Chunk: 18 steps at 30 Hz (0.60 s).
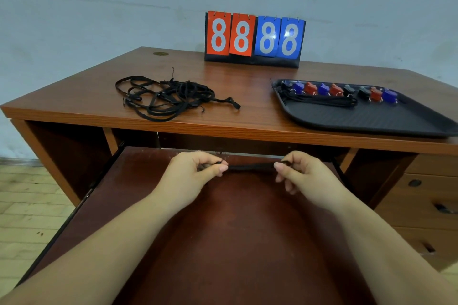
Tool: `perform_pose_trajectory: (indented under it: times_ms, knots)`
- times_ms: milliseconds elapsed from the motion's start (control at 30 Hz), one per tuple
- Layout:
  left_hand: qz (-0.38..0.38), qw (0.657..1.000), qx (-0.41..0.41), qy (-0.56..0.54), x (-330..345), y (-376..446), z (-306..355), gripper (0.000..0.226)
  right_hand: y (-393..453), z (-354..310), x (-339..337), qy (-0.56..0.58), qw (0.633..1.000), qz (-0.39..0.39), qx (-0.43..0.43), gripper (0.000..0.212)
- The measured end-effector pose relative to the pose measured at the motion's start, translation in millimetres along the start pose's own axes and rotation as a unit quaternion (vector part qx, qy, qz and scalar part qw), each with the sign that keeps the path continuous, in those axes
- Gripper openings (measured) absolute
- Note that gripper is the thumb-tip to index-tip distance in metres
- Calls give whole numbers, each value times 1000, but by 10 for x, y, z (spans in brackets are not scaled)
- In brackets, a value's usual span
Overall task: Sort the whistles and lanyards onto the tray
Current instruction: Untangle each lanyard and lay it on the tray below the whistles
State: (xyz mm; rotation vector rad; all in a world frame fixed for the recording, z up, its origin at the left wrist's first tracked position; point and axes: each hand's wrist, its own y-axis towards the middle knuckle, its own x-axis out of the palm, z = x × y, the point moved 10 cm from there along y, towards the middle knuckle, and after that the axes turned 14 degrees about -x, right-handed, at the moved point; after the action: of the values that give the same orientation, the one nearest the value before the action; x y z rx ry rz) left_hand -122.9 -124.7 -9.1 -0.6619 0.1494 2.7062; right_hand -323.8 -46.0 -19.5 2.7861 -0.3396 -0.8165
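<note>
Head-camera footage is taken looking down over a brown wooden desk (247, 96) with a pull-out shelf (223, 218) drawn forward beneath it. Above that shelf, a folded black lanyard (250, 166) is held stretched between two hands. One end is pinched between the thumb and curled fingers of the left hand (198, 173), and the other end is pinched the same way by the right hand (301, 173); both hands are closed tightly on the cord, with nothing else held. On the left part of the desk top, a tangled heap of black lanyards (168, 98) is seen lying loose. On the right part, a black tray (371, 119) is set with its near right corner reaching the desk edge. Along the far side of the tray, a row of whistles (337, 90) in blue, red and black is laid out, and just in front of them a bundle of black lanyards (322, 101) is laid lengthwise. At the back of the desk, against a pale wall (99, 7), a flip scoreboard (255, 38) is stood upright, with two red and two blue cards each showing an 8. Drawers (426, 195) are seen under the desk on the right.
</note>
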Motion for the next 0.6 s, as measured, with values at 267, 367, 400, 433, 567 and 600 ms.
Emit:
perform_pose_trajectory:
  times_ms: [267,367,400,433,567,600]
  knots:
    - [-37,999,-8,5,176,-77,-27,13,-27,30,52,335,929,153,44,6]
    - [-67,997,-12,26,308,-116,-43,14,-21,19,88,382,911,148,47,7]
    - [-78,996,-12,35,354,-139,-36,14,-19,18,107,407,900,145,49,11]
    - [-91,995,-11,43,405,-161,-28,13,-18,14,124,436,887,142,53,12]
    - [-109,994,3,32,495,-209,31,9,-19,-48,182,489,860,135,56,10]
    - [-96,995,10,5,454,-210,70,10,-26,-64,185,478,866,139,56,11]
